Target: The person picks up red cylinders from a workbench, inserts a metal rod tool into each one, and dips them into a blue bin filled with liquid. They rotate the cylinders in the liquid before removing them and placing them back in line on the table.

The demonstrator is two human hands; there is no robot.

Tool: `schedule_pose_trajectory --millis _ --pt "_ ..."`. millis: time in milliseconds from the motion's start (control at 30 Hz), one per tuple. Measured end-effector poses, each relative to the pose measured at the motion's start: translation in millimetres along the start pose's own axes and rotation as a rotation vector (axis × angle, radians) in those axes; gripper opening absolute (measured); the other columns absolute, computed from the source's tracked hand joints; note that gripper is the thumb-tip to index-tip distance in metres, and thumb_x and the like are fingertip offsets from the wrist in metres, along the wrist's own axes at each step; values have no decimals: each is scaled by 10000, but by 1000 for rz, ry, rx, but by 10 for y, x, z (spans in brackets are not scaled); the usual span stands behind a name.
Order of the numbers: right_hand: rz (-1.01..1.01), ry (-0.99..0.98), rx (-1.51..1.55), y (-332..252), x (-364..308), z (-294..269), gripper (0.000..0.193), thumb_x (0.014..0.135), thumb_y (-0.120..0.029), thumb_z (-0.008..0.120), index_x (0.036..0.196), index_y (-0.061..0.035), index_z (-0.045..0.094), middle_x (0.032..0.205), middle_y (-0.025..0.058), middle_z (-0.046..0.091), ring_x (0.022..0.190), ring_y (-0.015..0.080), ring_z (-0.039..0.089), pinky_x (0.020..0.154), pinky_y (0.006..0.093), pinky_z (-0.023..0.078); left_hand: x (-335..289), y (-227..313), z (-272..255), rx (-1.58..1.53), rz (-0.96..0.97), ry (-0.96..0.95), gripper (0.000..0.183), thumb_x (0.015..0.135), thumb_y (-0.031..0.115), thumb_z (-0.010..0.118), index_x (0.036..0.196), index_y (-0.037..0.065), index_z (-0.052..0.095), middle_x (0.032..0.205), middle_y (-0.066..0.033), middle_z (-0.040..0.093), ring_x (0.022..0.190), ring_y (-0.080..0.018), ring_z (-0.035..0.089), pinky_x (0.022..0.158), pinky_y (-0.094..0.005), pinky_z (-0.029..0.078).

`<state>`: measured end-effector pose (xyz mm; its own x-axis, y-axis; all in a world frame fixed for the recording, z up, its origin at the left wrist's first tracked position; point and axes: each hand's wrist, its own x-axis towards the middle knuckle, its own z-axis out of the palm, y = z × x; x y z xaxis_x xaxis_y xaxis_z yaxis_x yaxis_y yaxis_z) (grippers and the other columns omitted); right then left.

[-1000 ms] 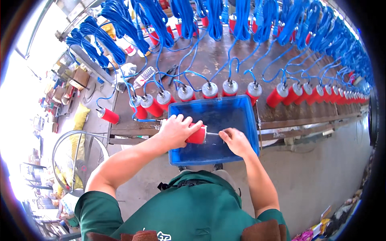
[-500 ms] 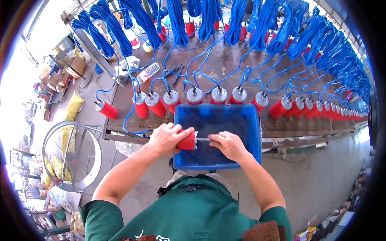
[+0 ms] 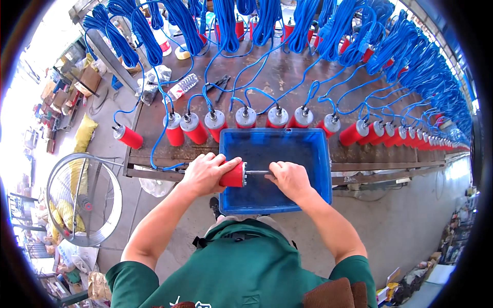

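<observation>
My left hand [image 3: 204, 174] is wrapped round a red cylinder [image 3: 233, 175], which lies on its side above the left part of a blue plastic bin [image 3: 223, 201]. From the cylinder's flanged silver end, a thin metal rod [image 3: 258, 172] points toward my right hand [image 3: 289, 178]. The fingers of that hand are closed on the rod's far end; whether it is a shaft of the cylinder or a separate tool I cannot make out. A blue cable [image 3: 155, 151] runs down to the left hand's side.
Along the front edge of the brown table [image 3: 292, 92] stands a row of red cylinders [image 3: 195, 130] with blue cables. Coiled blue cables [image 3: 224, 25] hang behind. Pliers [image 3: 221, 86] and a clear plastic bottle [image 3: 183, 87] lie on the table. A round fan [image 3: 117, 205] stands at left.
More of the rod shows between the cylinder's end and my right hand, which is slightly farther from it. My left hand keeps its hold. The whole view has shifted a little.
</observation>
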<state>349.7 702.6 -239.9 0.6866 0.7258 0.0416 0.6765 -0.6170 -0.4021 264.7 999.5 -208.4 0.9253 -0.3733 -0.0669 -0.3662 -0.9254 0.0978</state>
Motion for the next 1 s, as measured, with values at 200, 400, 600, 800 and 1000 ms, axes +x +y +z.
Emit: schedule_pose_trajectory --millis 200,400,600,800,1000 --pt "444 -530 729 95 -38 -209 531 1017 -480 760 1217 8 698 707 34 589 686 129 600 597 324 503 27 14 -30 23 31 -1 1068 642 375 975 1600 298 509 1262 -43 671 1111 -279 661 965 -420 551" --pt "561 -342 1361 138 -240 47 497 1126 -393 616 1431 -1 607 793 22 606 647 82 531 533 239 408 13 -18 -47 -26 -12 -38 1073 643 366 976 1604 304 502 1278 -35 670 1124 -271 657 971 -418 550" --pt "428 -147 1533 68 -261 16 425 1160 -329 547 1512 -94 582 851 11 608 702 91 592 590 243 499 35 -11 -29 49 42 -36 1057 690 378 947 1629 320 464 1224 -42 649 1081 -261 650 932 -399 546" --pt "189 -266 1247 265 -237 7 345 1142 -273 597 1444 -118 661 933 10 619 796 97 601 711 258 520 52 3 -55 -3 -6 -63 1094 640 351 972 1618 313 482 1273 -30 661 1118 -260 649 978 -412 542" --pt "108 -213 694 80 -65 -269 555 1006 -126 709 1540 -171 567 981 82 686 817 236 664 778 352 573 50 14 -70 7 8 -51 1070 653 353 962 1612 305 490 1258 -33 665 1104 -260 651 972 -411 543"
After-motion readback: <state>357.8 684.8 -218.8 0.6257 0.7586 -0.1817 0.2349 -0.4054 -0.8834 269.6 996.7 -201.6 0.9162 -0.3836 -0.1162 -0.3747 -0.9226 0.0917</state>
